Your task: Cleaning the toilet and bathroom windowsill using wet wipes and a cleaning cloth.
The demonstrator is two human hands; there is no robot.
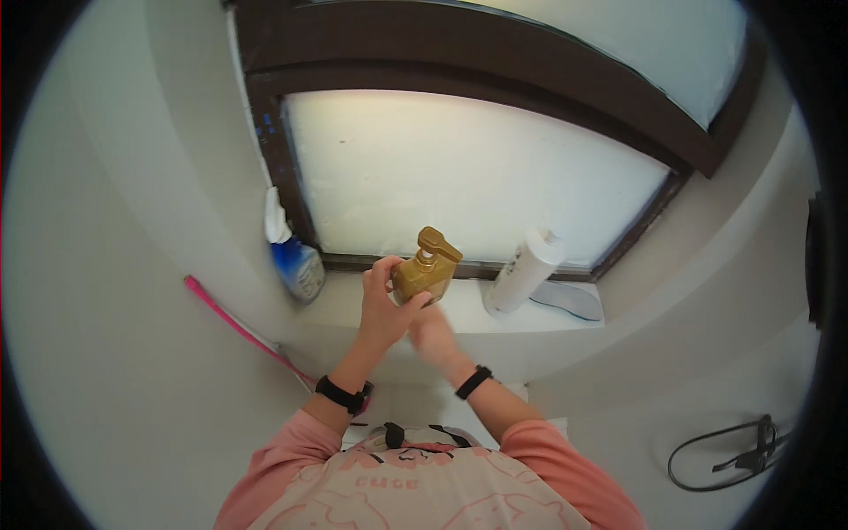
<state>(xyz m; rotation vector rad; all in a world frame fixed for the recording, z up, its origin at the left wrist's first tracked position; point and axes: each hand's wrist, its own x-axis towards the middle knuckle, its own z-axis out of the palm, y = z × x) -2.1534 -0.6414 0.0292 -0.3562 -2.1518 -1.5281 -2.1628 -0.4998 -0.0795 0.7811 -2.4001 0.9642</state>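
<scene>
My left hand (382, 311) is wrapped round a gold pump bottle (421, 279), thumb in front and fingers on its left side. The bottle is raised at the window sill and leans a little to the right, its pump head on top. Just below the bottle is my right hand (431, 336), smeared by motion. Its fingers are partly hidden behind the left hand and the bottle, so whether they touch the bottle does not show.
A blue and white spray bottle (298, 265) stands at the left end of the white sill (343, 311). To the right are a tall white bottle (523, 276) and a flat grey insole-shaped piece (570, 301). A pink stick (231, 321) leans at left; a black cable (698, 482) hangs lower right.
</scene>
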